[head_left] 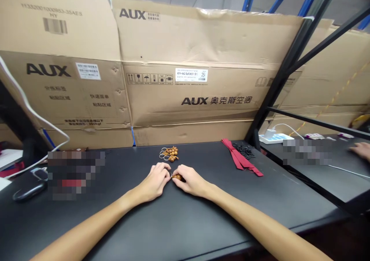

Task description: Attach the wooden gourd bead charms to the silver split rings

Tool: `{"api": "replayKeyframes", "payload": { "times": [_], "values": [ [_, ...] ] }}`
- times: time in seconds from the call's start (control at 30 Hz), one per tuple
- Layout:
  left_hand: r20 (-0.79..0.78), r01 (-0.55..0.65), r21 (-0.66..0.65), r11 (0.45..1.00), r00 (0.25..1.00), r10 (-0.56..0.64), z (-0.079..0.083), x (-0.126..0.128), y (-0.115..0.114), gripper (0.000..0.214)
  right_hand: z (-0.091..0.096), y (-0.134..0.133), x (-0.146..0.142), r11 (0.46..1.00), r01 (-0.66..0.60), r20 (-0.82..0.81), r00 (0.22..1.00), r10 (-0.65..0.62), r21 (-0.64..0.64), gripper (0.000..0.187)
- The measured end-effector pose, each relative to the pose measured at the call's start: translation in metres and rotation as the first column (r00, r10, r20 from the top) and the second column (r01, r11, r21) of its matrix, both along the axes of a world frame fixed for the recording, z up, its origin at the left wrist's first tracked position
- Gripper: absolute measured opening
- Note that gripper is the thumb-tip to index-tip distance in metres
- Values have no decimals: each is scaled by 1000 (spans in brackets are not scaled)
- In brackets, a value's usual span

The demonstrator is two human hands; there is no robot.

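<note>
Both my hands meet over the black table point(162, 222). Between the thumb and fingers of my right hand point(190, 179) is a brown wooden-bead keychain point(177, 177), partly hidden by the fingers. A bit of its metal ring shows in the narrow gap towards my left hand point(156, 181). The left fingers are curled and pinched at that ring, whose far side they cover. Just beyond the hands lies a small pile of similar keychains point(172, 153), brown rounded beads with silvery split rings.
Red strips point(241, 159) lie to the right beside a heap of black cords or clips point(244, 150). A black glasses case point(29, 190) sits at left, near a white cable point(29, 106). Cardboard sheets point(187, 41) wall the back. Another person's hand point(361, 150) is at far right.
</note>
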State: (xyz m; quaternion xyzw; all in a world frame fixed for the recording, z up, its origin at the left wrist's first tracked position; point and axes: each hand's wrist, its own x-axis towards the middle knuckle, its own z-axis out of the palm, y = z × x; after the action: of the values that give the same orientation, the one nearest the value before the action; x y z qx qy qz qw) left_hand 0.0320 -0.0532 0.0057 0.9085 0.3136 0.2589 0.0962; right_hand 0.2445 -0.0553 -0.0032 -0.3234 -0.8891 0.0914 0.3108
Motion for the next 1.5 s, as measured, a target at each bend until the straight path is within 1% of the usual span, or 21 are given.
{"api": "replayKeyframes", "payload": {
  "times": [0.3, 0.53, 0.6, 0.67, 0.73, 0.87, 1.03, 1.1, 1.23, 1.3, 1.37, 1.5],
  "values": [
    [-20, 13, -21, 1000, 1000, -14, 2, -1, -1, 21, 2, 0, -1, 997, 56, -16, 998, -57, -49, 9],
    [-47, 52, -45, 998, 997, -54, 4, -4, 0, 17, 1, 10, 12, 994, 103, 35, 994, -104, 40, 11],
    [-49, 44, -45, 998, 998, -46, 6, -6, -2, 15, 1, 12, 16, 991, 114, 54, 992, -117, 64, 12],
    [-51, 9, -36, 999, 999, -11, 6, -8, -4, 14, 1, 12, 19, 992, 103, 67, 992, -108, 72, 12],
    [-43, -37, -12, 999, 998, 37, 6, -9, -4, 16, 2, 10, 19, 995, 79, 71, 994, -84, 64, 11],
    [-21, -101, 53, 993, 995, 102, 2, -10, -2, 17, 3, 5, 14, 999, 24, 57, 998, -26, 39, 10],
    [-35, -85, 101, 991, 995, 89, -1, -9, 0, 13, 1, 4, 9, 1000, -9, 40, 999, 8, 18, 11],
    [-42, -73, 93, 993, 996, 77, -2, -8, 1, 14, 0, 5, 9, 1000, 11, 43, 999, -12, 16, 10],
    [-10, -47, 43, 998, 999, 48, -2, -9, 2, 14, 0, 8, 10, 991, 135, 34, 990, -135, 12, 9],
    [-6, -37, 26, 999, 999, 37, -1, -9, 1, 14, 1, 9, 11, 987, 163, 23, 986, -163, 1, 10],
    [-17, -41, 21, 999, 999, 41, 0, -9, 0, 12, 1, 8, 11, 990, 138, 7, 990, -138, -12, 11],
    [-25, -63, 29, 998, 998, 64, 0, -8, -1, 11, 3, 4, 9, 999, 45, -4, 999, -45, -26, 11]
  ]
}}
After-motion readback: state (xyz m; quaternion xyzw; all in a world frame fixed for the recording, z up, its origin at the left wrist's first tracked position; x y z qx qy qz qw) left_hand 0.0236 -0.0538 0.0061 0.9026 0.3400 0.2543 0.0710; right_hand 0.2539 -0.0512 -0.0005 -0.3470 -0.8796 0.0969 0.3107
